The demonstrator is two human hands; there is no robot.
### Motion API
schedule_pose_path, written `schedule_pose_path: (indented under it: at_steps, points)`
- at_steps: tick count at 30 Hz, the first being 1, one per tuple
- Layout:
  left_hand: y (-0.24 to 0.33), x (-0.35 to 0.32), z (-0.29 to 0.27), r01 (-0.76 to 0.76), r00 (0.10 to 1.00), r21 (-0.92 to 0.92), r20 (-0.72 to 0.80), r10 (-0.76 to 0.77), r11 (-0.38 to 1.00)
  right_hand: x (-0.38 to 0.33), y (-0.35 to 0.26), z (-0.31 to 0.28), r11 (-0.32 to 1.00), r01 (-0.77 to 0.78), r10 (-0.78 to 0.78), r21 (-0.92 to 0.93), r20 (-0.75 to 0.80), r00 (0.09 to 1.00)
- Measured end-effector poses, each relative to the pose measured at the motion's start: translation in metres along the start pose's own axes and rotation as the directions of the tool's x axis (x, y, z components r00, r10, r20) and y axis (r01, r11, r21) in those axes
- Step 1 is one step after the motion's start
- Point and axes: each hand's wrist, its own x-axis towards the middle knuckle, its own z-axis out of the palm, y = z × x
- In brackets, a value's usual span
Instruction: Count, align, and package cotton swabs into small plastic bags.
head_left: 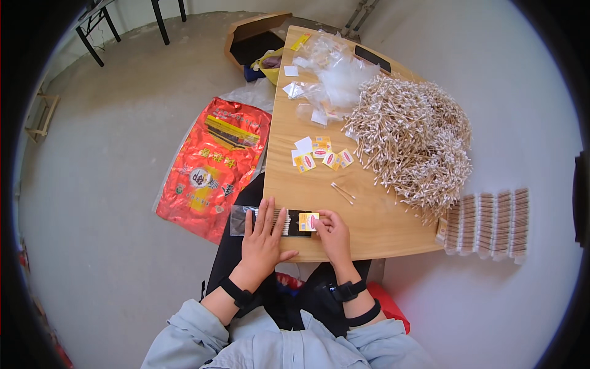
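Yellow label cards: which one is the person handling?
The card at the table's near edge, under the right hand's fingertips, beside the swab-filled bag pressed by the left hand. The other cards lie loose mid-table, untouched.

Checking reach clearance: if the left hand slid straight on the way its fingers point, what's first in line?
The left hand lies flat on a clear bag of swabs, fingers pointing away along the table. Past the bag comes bare wood, then probably the loose label cards; the line is only roughly judged.

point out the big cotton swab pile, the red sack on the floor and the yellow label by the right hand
cotton swab pile [413, 136], head view, middle of heap
red sack [212, 167], head view, centre of printed face
yellow label [309, 221], head view, label's middle
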Motion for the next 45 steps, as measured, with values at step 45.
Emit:
schedule_pose_path:
  at_steps: [45]
  points:
    - [-0.065,-0.003,0.019,0.218,0.815,-0.960,0.279,-0.508,-0.177,0.004,-0.031,0.049,0.980,0.009,0.041,-0.200,0.244,0.969]
